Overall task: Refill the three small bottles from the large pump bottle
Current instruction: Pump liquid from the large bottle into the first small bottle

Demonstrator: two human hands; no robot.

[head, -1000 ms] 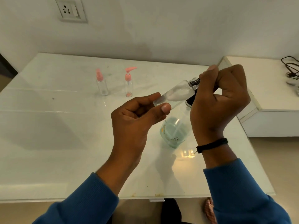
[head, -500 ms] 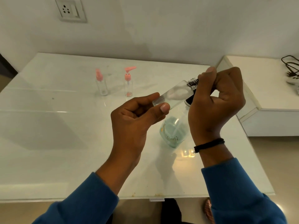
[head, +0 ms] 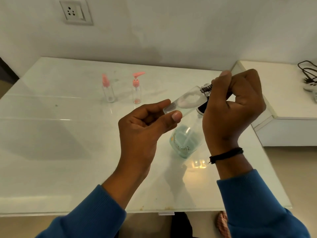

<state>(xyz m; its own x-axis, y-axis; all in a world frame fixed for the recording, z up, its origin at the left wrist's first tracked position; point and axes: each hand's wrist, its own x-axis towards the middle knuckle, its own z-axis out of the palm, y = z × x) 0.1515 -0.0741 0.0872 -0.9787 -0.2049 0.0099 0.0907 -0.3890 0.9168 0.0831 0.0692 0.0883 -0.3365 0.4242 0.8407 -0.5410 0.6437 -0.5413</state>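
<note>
My left hand [head: 145, 127] pinches the base of a small clear bottle [head: 187, 101], held tilted above the table. My right hand [head: 233, 107] is curled round the cap at the bottle's threaded neck [head: 206, 88]; the cap itself is hidden in my fingers. Beneath them the large pump bottle [head: 186, 140], clear with pale blue-green liquid, stands on the white table [head: 51, 134]; my right hand covers most of its pump top. Two other small bottles stand farther back: one with a pink spray top [head: 108, 88], one with a pink pump top [head: 137, 88].
A wall socket [head: 75, 12] sits on the wall at upper left. To the right stands a lower white cabinet [head: 283, 107] with a black cable [head: 307, 71] and a white device on it. The table's front edge is close to my body.
My right hand has shifted slightly at the bottle's neck, its fingers turning round the cap. The left hand and the small bottle stay nearly in place.
</note>
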